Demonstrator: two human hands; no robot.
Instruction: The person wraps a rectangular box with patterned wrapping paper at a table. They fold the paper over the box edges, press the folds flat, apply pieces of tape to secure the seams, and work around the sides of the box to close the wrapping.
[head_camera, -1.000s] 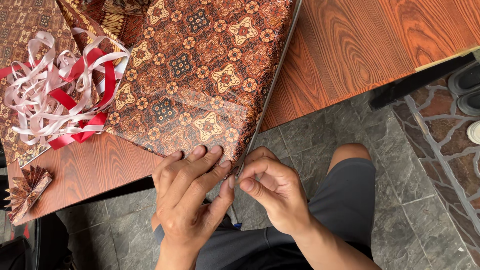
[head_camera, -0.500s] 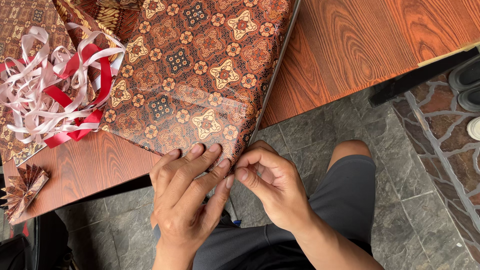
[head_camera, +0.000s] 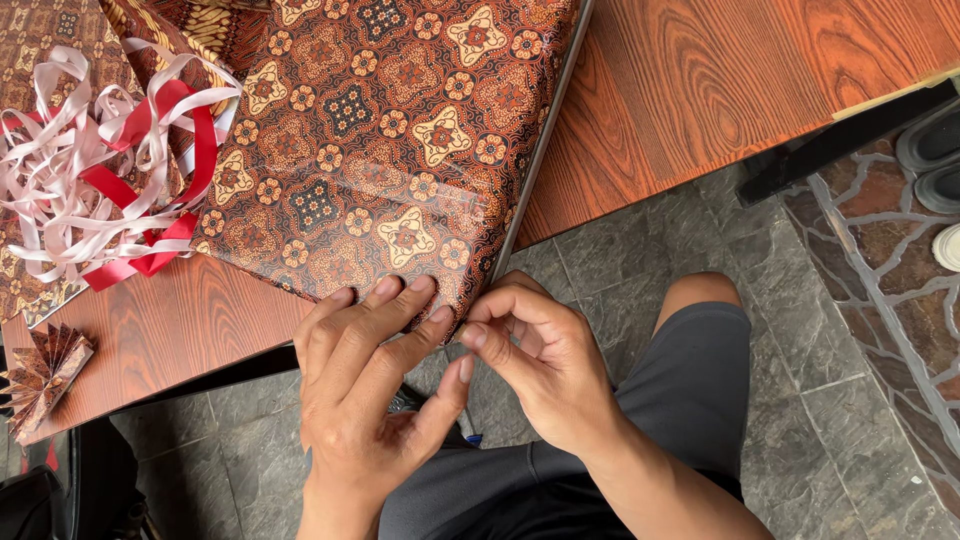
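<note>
A view from above of two bare hands working at the near edge of a wood-grain bench (head_camera: 700, 110). A box wrapped in glossy brown batik-patterned paper (head_camera: 390, 140) lies on the bench, its near corner jutting past the bench's near edge, over the stone-tile floor (head_camera: 850, 420). The left hand (head_camera: 370, 390) lies palm-down with its fingers (head_camera: 385, 310) spread flat, their tips pressing on the near corner of the wrapped box; it grips nothing. The right hand (head_camera: 540, 360) sits just beside it, touching the same corner, with thumb and forefinger pinched together at the paper's edge; whether they hold a fold of wrap or a bit of clear tape cannot be told. At the bench's left edge lies a loose tangle of pink and red ribbon (head_camera: 100, 170), touching the box's left side. Near the bench's near-left corner rests a small folded paper fan (head_camera: 40, 370) in the same pattern. The person's knee in grey shorts (head_camera: 680, 400) shows below.
</note>
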